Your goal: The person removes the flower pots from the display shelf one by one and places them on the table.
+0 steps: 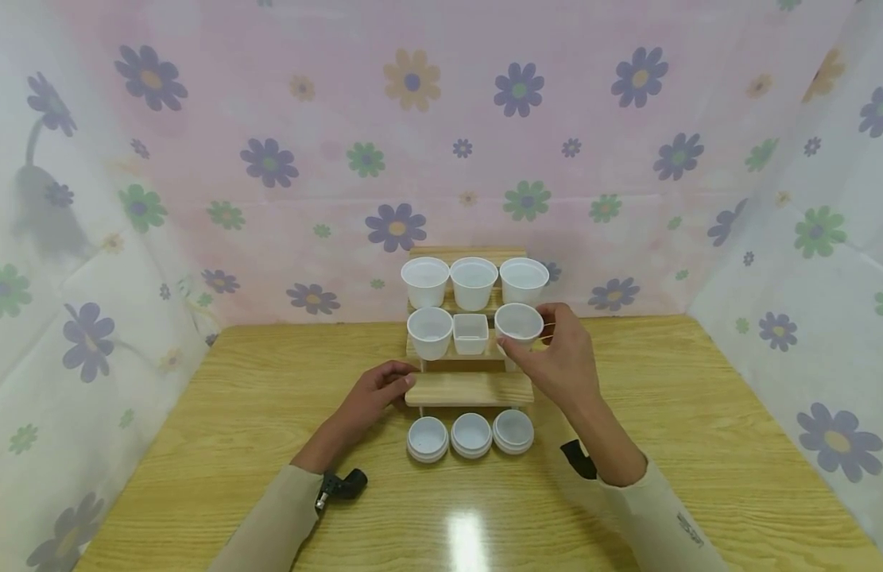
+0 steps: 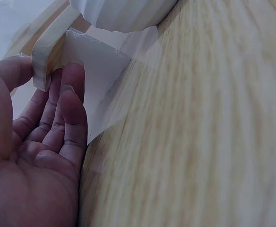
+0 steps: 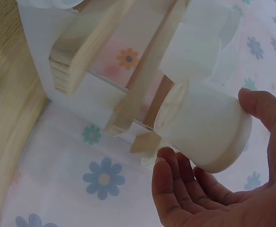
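Head view, item one: wooden stand [image 1: 470, 388], tiered planks, set on the wood-grain surface [image 1: 269, 381]; landmark for all places below.

Rear row on the stand: three rear cups [image 1: 473, 290], white, round, side by side.

Next row forward on the stand: one left round cup [image 1: 430, 338] at the left end; one square cup [image 1: 471, 334], smaller, at the middle; one held cup [image 1: 518, 322], round, at the right end.

In front of the stand, below its foremost plank: three jars [image 1: 472, 437], white, round, low, in a line on the surface.

Progress, by judgement: the work appears to be the arranging of vessels on the stand. Five stand there free of any hand; the held cup, at its place in the second row, remains to be released or lifted off. Loading or unloading cannot be told, nor whether its base bears on the plank. The jars lie off the tiers, possibly awaiting handling.

Right hand [image 1: 566, 361]: at the stand's right side, partly closed, thumb and fingers gripping the held cup near its rim; the cup lies between them.

Left hand [image 1: 373, 393]: at the stand's left side, thumb and curled fingers gripping the foremost plank's end.
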The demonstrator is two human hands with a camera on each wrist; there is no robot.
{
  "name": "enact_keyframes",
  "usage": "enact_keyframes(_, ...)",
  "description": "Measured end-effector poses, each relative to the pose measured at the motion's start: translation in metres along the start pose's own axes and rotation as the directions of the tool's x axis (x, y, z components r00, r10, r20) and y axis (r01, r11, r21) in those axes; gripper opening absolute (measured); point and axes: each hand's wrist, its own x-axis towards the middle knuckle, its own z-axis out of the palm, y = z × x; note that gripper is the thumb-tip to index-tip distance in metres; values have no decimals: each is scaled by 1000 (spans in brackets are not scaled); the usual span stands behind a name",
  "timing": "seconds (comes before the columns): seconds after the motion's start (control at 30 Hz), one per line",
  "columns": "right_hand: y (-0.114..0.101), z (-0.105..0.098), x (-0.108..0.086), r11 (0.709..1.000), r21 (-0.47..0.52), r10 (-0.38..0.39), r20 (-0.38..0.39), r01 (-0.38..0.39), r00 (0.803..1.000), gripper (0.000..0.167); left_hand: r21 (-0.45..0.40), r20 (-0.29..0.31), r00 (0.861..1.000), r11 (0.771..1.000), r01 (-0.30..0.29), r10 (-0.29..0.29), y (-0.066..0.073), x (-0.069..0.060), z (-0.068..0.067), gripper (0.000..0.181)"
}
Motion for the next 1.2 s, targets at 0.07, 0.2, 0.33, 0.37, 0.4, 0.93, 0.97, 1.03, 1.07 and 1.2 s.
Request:
enact_keyframes(0.07,-2,-1,-1,1000,2,1,3,-1,1000,67,0,1,1000,1000,-2,2,-1,0,0,37)
enact_keyframes(0.2,-5,-4,-3,1000,8,-4,7,4,1000,67,-1,3,1000,1000,-6,6,-2,0,-1,38)
enact_keyframes(0.33,-9,-6,-7,999,13,-29,7,29,1000,66,-4,3,1000,1000,-2,2,-3,0,-1,37)
enact_keyframes(0.37,-10,-6,-8,999,12,-39,6,39,999,66,-6,3,1000,1000,0,0,-3,0,-1,37)
enact_keyframes(0.4,-12,-7,-9,999,12,-49,6,48,999,66,-7,4,1000,1000,1,-1,-3,0,-1,38)
enact_keyframes(0.93,-24,-9,-16,997,10,-75,36,75,997,62,-5,3,1000,1000,3,-3,-2,0,-1,38)
enact_keyframes(0.97,-25,-9,-17,997,13,-80,38,79,996,63,-6,3,1000,1000,3,-3,-2,0,-1,37)
enact_keyframes(1.03,-27,-9,-18,996,14,-91,37,90,995,63,-7,3,1000,1000,2,-2,-2,0,-1,37)
enact_keyframes(1.07,-28,-9,-19,996,16,-94,38,93,995,63,-6,3,1000,1000,1,-1,-2,0,-1,37)
enact_keyframes(1.2,-30,-9,-21,994,17,-105,47,104,993,62,-7,2,1000,1000,2,-2,-2,0,-1,37)
